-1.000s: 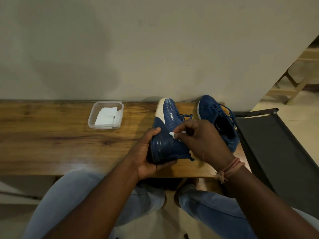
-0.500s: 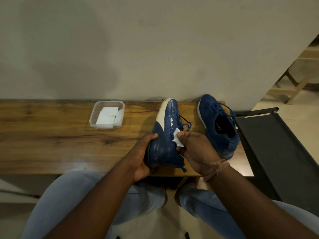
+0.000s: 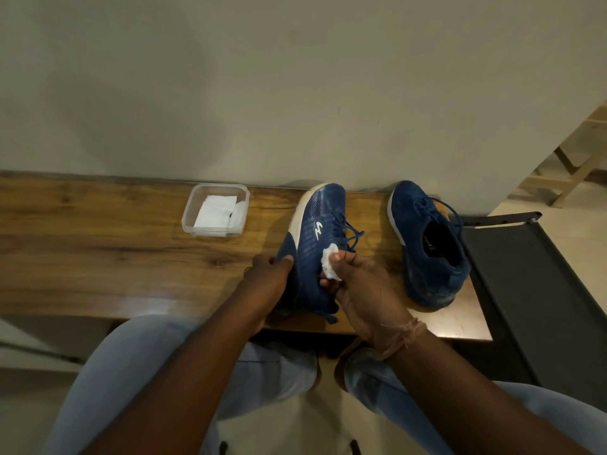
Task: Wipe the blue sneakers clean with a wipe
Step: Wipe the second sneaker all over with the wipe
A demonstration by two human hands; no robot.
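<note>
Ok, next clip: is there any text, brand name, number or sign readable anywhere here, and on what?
None readable.
The sneaker gripped by the left hand bears a white zigzag logo on its side: a mark, no letters.
The other sneaker has a faint mark inside, too small and dark to read.
The wipe in the right hand and the plastic box show no print.

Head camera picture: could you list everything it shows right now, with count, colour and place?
sneaker on its side: one, blue with white sole, table centre, being wiped
upright sneaker: one, blue, table right
wipe: one, white, crumpled against the tilted sneaker
plastic container: one, clear, table rear, white wipes inside
table: one, brown wood, against the wall
chair: one, black, right of table
wall: one, beige, behind
left hand: grips the sneaker's heel
right hand: pinches the wipe
legs: two, light blue jeans, below
</note>
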